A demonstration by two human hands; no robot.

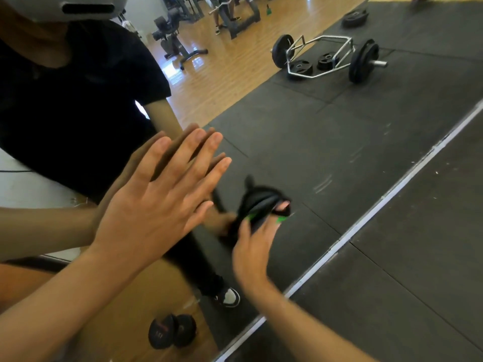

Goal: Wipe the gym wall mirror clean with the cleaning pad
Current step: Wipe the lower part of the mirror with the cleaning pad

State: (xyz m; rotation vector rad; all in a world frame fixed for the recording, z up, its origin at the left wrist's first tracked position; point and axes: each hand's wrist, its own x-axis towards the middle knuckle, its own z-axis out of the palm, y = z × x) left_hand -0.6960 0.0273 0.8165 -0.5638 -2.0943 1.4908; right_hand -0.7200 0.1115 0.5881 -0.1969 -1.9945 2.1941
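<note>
The wall mirror [313,131] fills most of the view and reflects the gym floor and me. My left hand [156,202] lies flat against the glass with its fingers spread, meeting its own reflection. Low on the mirror, my right hand [254,246] presses a black cleaning pad [257,202] with green trim onto the glass. The pad and this hand are blurred by motion. Faint smears [322,184] show on the glass to the right of the pad.
The mirror's pale bottom edge [366,220] runs diagonally to the black rubber floor mat [418,270]. Reflected are a hex bar with plates [326,58], benches and machines on wooden floor, and a dumbbell [171,331] by my shoe.
</note>
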